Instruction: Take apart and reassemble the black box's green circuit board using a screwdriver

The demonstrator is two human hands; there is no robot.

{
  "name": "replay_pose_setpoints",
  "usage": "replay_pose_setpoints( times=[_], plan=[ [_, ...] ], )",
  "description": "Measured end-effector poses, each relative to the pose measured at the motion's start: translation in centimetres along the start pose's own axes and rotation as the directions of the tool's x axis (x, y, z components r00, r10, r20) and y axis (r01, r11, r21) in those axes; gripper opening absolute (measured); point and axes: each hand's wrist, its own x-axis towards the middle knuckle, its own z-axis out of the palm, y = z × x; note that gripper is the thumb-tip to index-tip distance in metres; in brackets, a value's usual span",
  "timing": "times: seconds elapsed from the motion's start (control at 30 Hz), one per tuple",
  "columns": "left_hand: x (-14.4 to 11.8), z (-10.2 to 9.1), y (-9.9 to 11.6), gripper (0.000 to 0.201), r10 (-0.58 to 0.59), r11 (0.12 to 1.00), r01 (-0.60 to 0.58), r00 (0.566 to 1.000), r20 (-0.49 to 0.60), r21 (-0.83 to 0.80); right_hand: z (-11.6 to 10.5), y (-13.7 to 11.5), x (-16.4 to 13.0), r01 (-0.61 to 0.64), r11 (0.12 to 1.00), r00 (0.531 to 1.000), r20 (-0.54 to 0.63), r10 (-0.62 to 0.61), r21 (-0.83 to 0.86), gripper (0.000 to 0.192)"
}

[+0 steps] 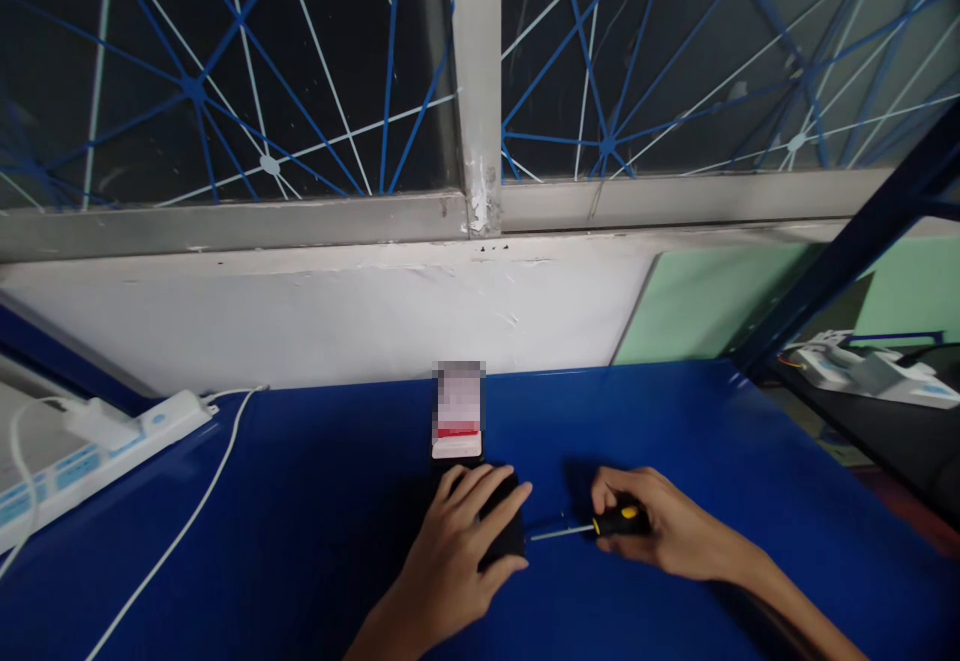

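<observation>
My right hand (652,521) is closed around the black-and-yellow handle of a screwdriver (562,532). Its thin metal shaft points left, and the tip is close to the right side of a dark box-like object (506,531); whether they touch I cannot tell. My left hand (469,546) lies over this object with the fingers on top and the thumb along the near side, hiding much of it. Just beyond my left fingertips is a phone (457,446) with a lit screen, partly pixelated.
A white power strip (97,461) with a plugged-in charger lies at the left, its white cable (202,501) running over the blue tabletop (315,541). Blue metal posts (825,251) stand at both sides. Behind are a wall and windows. White devices (877,371) sit on a dark surface at right.
</observation>
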Motion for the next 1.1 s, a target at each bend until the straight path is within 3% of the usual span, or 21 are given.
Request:
replay_pose_setpoints(
  times=[0.27, 0.6, 0.93, 1.1],
  plan=[
    [0.08, -0.17, 0.0, 0.067, 0.019, 1.0, -0.019, 0.999, -0.026, 0.01, -0.47, -0.44, 0.46, 0.088, 0.996, 0.996, 0.004, -0.088, -0.02, 0.027],
    [0.21, -0.3, 0.02, 0.065, 0.049, 0.998, -0.048, 0.997, -0.06, 0.029, -0.22, 0.03, 0.31, 0.076, 0.993, 0.997, 0.014, -0.078, 0.09, 0.028],
    [0.23, 0.05, -0.14, 0.061, 0.048, 0.997, -0.043, 0.996, -0.079, 0.07, -0.58, -0.51, 0.49, 0.091, 0.995, 0.994, 0.066, -0.088, -0.034, 0.043],
    [0.29, 0.12, -0.18, 0.062, 0.046, 0.997, -0.04, 0.995, -0.088, 0.064, -0.2, -0.44, 0.31, 0.096, 0.995, 0.995, 0.021, -0.097, 0.013, 0.03]
  ],
)
